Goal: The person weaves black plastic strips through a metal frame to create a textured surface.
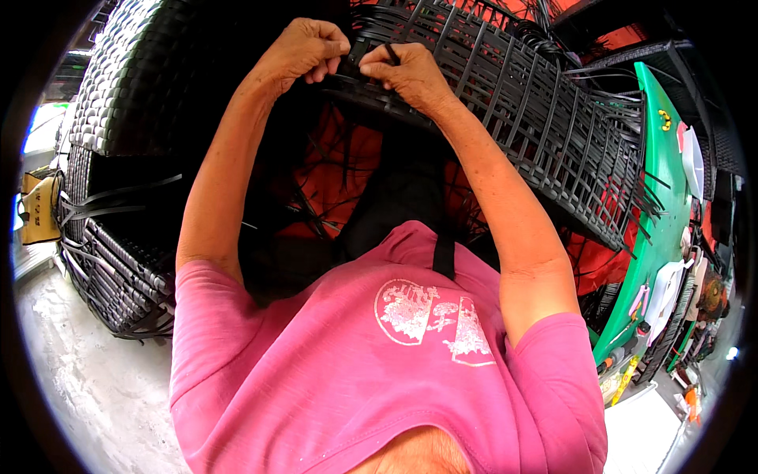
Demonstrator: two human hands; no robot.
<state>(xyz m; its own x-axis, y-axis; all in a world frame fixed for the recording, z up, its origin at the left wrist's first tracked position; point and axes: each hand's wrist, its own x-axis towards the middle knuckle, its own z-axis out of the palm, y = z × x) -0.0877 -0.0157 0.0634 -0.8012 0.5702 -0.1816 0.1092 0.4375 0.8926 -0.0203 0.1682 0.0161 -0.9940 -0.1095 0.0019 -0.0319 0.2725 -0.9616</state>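
Two woven pieces dominate what I see: a black wicker panel (pixel 521 118) with open lattice strips running from twelve toward three o'clock, and a finished dark wicker seat (pixel 126 71) at ten o'clock. Below, at six, a pink shirt (pixel 363 371) fills the lower frame. A green board (pixel 659 205) stands at three o'clock (small tools lie along it, too small to tell apart). At twelve, my left hand (pixel 304 51) is clenched on the panel's rim, and my right hand (pixel 407 71) pinches a thin black strip (pixel 392 54) just beside it.
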